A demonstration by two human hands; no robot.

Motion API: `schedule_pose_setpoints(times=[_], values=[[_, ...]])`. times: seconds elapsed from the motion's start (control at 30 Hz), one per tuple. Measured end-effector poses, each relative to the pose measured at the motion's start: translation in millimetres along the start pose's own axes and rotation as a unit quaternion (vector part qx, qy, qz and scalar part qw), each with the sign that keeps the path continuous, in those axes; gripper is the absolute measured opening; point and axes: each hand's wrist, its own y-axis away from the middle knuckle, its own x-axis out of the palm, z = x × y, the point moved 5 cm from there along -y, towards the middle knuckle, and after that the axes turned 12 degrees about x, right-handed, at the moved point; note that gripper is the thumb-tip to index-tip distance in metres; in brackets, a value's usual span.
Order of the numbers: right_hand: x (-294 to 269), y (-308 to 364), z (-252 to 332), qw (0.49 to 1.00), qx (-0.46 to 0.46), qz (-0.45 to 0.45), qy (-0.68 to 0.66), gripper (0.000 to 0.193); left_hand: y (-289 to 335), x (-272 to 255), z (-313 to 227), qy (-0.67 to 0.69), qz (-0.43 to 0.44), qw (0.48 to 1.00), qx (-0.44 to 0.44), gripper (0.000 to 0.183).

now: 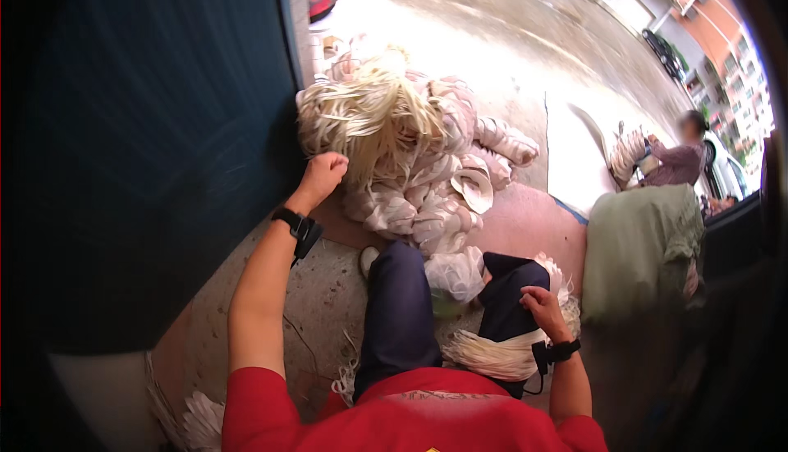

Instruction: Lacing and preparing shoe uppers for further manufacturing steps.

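My left hand (325,174) is raised with the fingers curled closed, beside a loose heap of long cream strands (373,115). Whether anything thin is pinched in it is too small to make out. Under the strands lies a pile of pinkish-white wrapped bundles (443,181), with a white ring-like piece (473,191) on its near side. Close to my right knee, my right hand (542,307) is also closed, its contents hidden or too fine to see. Below it a bundle of cream strands (497,356) lies across my right leg. Black devices are strapped to both wrists.
A dark blue panel (172,140) stands along my left. A white plastic bag (456,275) sits between my legs. To the right is a bulky green sack (636,247); beyond it another person (677,156) sits near pale strands. Parked cars stand past the roadway.
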Motion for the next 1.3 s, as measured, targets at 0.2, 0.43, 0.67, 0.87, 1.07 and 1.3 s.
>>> schedule_pose_setpoints(times=[0.2, 0.43, 0.67, 0.87, 1.07, 1.3], values=[[-1.1, -33.0, -67.8, 0.999, 0.043, 0.007, -0.027, 0.023, -97.3, 80.1, 34.9, -0.011, -0.003, 1.000, -0.023, 0.020], [-3.5, -46.8, -80.5, 0.998, 0.046, 0.040, 0.014, 0.022, -219.3, 101.5, 42.2, -0.293, -0.104, 0.946, 0.094, 0.039], [-14.0, -46.3, -74.6, 0.995, 0.087, 0.015, -0.038, 0.020, -276.2, 85.1, 73.8, -0.468, -0.051, 0.879, -0.077, 0.082], [-13.9, -53.6, -90.6, 0.987, 0.132, 0.032, -0.090, 0.018, -292.4, 90.9, 121.5, -0.401, -0.045, 0.901, -0.161, 0.098], [-9.7, -53.7, -90.8, 0.960, 0.196, 0.063, -0.188, 0.016, -296.6, 90.6, 124.0, -0.417, -0.012, 0.894, -0.163, 0.065], [-13.6, -58.0, -86.5, 0.961, 0.171, 0.057, -0.208, 0.016, -215.2, 118.8, 56.1, 0.115, -0.051, 0.990, -0.071, 0.035]])
